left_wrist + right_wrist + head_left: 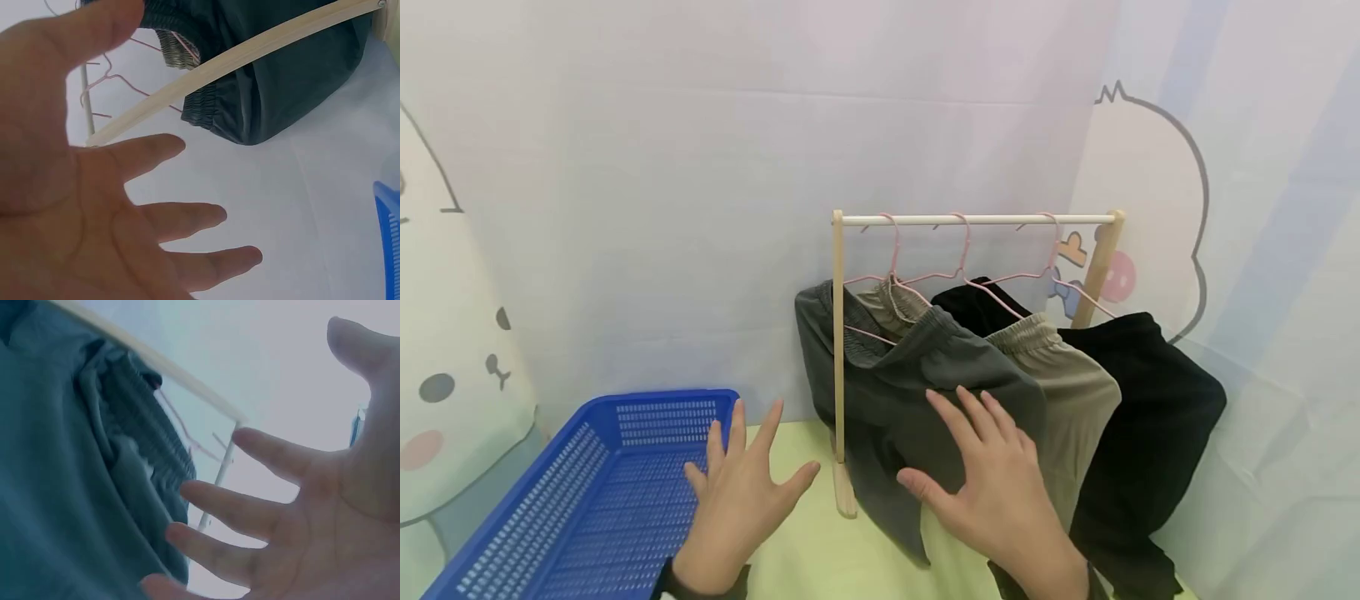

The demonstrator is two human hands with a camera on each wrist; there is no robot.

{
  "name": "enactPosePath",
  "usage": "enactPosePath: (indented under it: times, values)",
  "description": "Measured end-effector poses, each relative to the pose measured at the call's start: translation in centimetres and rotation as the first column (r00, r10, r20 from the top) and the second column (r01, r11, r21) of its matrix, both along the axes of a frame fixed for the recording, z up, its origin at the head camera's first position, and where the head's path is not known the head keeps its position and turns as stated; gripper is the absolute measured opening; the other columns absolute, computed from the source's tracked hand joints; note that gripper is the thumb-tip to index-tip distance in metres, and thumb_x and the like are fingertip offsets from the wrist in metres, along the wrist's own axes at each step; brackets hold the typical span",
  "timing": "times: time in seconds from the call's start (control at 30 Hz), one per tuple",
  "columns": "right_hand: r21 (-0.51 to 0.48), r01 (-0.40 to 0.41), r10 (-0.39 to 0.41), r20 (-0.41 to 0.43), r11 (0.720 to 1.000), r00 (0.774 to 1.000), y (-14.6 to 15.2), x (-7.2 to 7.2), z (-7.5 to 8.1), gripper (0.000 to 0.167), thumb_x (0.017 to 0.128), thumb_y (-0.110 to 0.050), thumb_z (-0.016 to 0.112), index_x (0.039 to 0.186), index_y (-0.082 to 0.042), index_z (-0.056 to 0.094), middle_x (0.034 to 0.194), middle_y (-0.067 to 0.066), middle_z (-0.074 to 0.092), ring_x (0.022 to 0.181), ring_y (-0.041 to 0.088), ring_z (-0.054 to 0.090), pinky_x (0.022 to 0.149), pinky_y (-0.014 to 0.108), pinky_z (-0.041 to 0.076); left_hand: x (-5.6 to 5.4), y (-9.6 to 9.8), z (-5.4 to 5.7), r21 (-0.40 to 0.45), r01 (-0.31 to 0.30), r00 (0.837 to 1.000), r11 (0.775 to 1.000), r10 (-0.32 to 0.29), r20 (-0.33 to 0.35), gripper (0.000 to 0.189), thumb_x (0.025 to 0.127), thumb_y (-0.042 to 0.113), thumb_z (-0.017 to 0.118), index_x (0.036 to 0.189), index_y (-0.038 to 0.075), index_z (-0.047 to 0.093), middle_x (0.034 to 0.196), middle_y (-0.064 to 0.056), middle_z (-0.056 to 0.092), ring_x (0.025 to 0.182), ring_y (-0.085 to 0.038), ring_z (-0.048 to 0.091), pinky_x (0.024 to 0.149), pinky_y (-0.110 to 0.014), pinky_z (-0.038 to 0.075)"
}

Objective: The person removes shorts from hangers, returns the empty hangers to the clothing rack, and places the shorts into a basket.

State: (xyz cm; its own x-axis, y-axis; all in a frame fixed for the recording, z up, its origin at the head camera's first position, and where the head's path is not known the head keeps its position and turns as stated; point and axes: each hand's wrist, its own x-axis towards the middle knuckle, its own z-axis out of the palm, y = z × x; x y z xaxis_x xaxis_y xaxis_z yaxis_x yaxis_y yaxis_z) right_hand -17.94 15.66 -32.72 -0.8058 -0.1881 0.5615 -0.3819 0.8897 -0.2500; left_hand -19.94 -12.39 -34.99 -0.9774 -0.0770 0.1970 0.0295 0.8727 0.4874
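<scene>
Both hands are held up with fingers spread, and neither holds anything. My left hand (737,492) is between the blue basket (602,408) and the rack's near post (839,350); its palm fills much of the left wrist view. In front of the dark grey pants (925,392) is my right hand (992,475); I cannot tell whether it touches them. Beige pants (1060,367) and black pants (1157,392) hang behind the grey pair. Each pair is on a pink hanger (895,242) hooked over the white rod (1000,220).
The wooden rack stands on a pale yellow-green surface (805,533), its far post (1101,267) at the right. Behind it hangs a light curtain (700,208) with cartoon figures. The basket has mesh sides and sits at the left.
</scene>
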Motion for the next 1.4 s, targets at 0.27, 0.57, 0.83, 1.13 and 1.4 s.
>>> enactPosePath:
  times: [0.27,0.57,0.83,1.13,1.4]
  values:
    - [-0.143,-0.153,0.112,-0.258,0.978,0.96,1.4,-1.2,0.6,0.07,0.083,-0.034,0.087,0.146,-0.022,0.058,0.146,0.014,0.054,0.14,0.038,0.042,0.109,0.063,0.036,-3.5,1.8,-0.6,0.122,0.01,0.993,0.992,0.004,-0.114,0.09,0.09,0.047,0.077,0.163,0.017,0.034,0.166,-0.03,0.022,0.147,-0.06,0.024,0.11,-0.079,0.024]
    - [-0.273,-0.223,0.056,-0.509,0.936,0.859,2.5,-3.8,0.7,0.041,0.084,-0.002,0.076,0.125,-0.01,0.072,0.132,0.017,0.063,0.13,0.039,0.051,0.11,0.05,0.038,-7.7,4.2,-2.8,0.334,0.05,0.976,0.941,0.026,-0.218,0.08,0.093,0.03,0.077,0.16,0.007,0.038,0.154,-0.03,0.044,0.137,-0.052,0.047,0.105,-0.07,0.042]
    - [-0.407,-0.155,-0.076,-0.496,0.9,0.865,4.4,-6.5,-0.5,0.052,0.088,-0.009,0.079,0.138,-0.011,0.065,0.142,0.015,0.057,0.133,0.034,0.05,0.106,0.053,0.04,-11.0,5.9,-5.3,0.472,0.068,0.957,0.879,0.076,-0.28,0.068,0.096,0.017,0.073,0.154,0.0,0.042,0.144,-0.031,0.053,0.132,-0.048,0.053,0.104,-0.064,0.045]
    - [-0.42,-0.131,-0.093,-0.472,0.898,0.876,4.9,-8.0,-1.5,0.051,0.092,-0.011,0.08,0.14,-0.008,0.064,0.131,0.016,0.066,0.123,0.034,0.062,0.1,0.051,0.048,-13.5,7.7,-5.4,0.419,0.029,0.952,0.908,0.103,-0.29,0.063,0.099,0.009,0.069,0.154,0.0,0.041,0.144,-0.031,0.05,0.132,-0.048,0.052,0.106,-0.061,0.045]
    - [-0.442,-0.089,-0.135,-0.452,0.893,0.882,5.5,-8.3,-2.0,0.031,0.096,-0.016,0.077,0.125,-0.007,0.073,0.114,0.014,0.075,0.106,0.032,0.072,0.088,0.049,0.055,-14.6,8.2,-5.7,0.382,0.036,0.928,0.924,0.111,-0.355,0.044,0.098,0.0,0.065,0.14,-0.007,0.053,0.117,-0.03,0.065,0.109,-0.047,0.065,0.091,-0.06,0.053]
